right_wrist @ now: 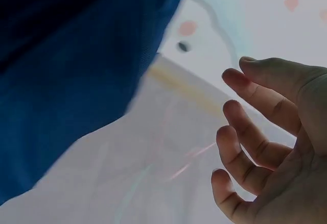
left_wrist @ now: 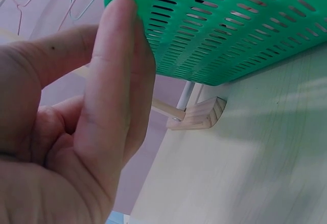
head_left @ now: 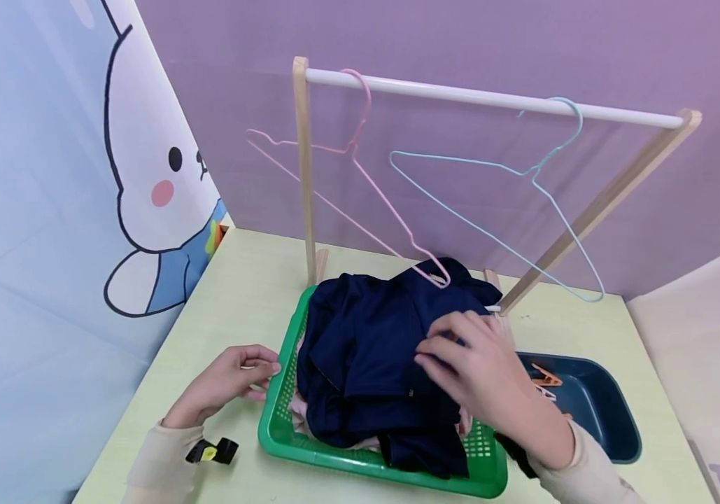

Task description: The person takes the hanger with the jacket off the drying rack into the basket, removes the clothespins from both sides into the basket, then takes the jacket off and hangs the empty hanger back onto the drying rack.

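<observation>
A heap of navy blue clothing [head_left: 372, 336] fills the green plastic basket [head_left: 309, 458], with pale pink cloth [head_left: 299, 409] under it. At the basket's left rim is my left hand [head_left: 234, 381], its fingertips right at the edge. The left wrist view shows those fingers [left_wrist: 110, 81] fairly straight against the outer corner of the slotted basket wall [left_wrist: 204, 35]. My right hand [head_left: 476, 364] hovers over the right part of the navy clothing, fingers loosely bent. In the right wrist view nothing lies between its fingers [right_wrist: 245, 127], and the navy cloth [right_wrist: 76, 91] is apart from them.
Behind the basket stands a rack with a white rail [head_left: 460, 93] and wooden posts. A pink hanger [head_left: 391, 203] and a light blue hanger [head_left: 473, 224] hang from it, the pink one reaching down to the clothing. Right of the basket, a dark blue tub [head_left: 593, 399] holds clothespins [head_left: 546, 378].
</observation>
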`<state>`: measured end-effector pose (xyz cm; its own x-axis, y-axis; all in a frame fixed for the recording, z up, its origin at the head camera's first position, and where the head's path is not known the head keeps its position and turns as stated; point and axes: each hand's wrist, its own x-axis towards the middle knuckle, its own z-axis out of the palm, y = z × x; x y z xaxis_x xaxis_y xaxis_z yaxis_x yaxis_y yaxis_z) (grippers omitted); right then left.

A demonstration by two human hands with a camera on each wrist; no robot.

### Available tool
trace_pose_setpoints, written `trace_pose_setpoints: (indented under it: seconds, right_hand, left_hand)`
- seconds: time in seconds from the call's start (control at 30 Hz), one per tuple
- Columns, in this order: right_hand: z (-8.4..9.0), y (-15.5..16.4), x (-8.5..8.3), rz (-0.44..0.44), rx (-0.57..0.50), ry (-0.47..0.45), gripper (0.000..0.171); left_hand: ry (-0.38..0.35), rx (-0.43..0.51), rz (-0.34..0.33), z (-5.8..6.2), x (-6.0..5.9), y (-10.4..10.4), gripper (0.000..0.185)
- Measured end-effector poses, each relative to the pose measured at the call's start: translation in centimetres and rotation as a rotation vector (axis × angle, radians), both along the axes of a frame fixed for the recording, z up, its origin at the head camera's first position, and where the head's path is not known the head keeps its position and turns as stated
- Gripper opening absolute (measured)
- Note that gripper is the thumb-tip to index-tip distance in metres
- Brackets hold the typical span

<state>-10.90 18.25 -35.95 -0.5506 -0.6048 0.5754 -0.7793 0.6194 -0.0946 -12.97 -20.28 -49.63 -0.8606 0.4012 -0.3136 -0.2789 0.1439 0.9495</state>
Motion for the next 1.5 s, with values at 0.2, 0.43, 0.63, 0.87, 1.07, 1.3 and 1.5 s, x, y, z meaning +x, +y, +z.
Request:
trace_pose_setpoints:
  seconds: [0.2, 0.43, 0.63, 0.87, 1.07, 1.3, 1.5]
  right_hand:
    - [-2.4, 3.6, -3.6, -0.119, 0.03, -0.056, 0.008]
    - [-5.0, 7.7, -7.7, -0.348, 0.086, -0.297, 0.021]
    - [-6.2, 9.7, -9.7, -0.457, 0.111, -0.538, 0.032]
    - [-6.8, 9.7, -10.4, -0.362, 0.061, -0.507, 0.006]
    - [-6.4, 8.0, -8.8, -0.298, -0.008, -0.353, 0.005]
    - [-4.3, 4.0, -5.6, -0.106, -0.068, -0.078, 0.01]
    - [-3.4, 1.0, -3.0, -0.021, -0.097, -0.073, 0.005]
  left_hand:
    - [-0.005, 0.003, 0.0, 0.0, 0.0, -0.1, 0.033]
    - [-0.005, 0.007, -0.01, 0.0, 0.1, 0.0, 0.035]
    - [-0.003, 0.005, -0.011, 0.0, 0.1, 0.0, 0.035]
    - [-0.003, 0.001, -0.007, 0.0, 0.1, -0.1, 0.035]
    - [-0.002, 0.003, -0.011, 0.0, 0.2, 0.0, 0.035]
    - [-0.006, 0.002, -0.007, 0.1, 0.1, -0.1, 0.034]
    - [-0.002, -0.001, -0.005, 0.0, 0.0, 0.0, 0.034]
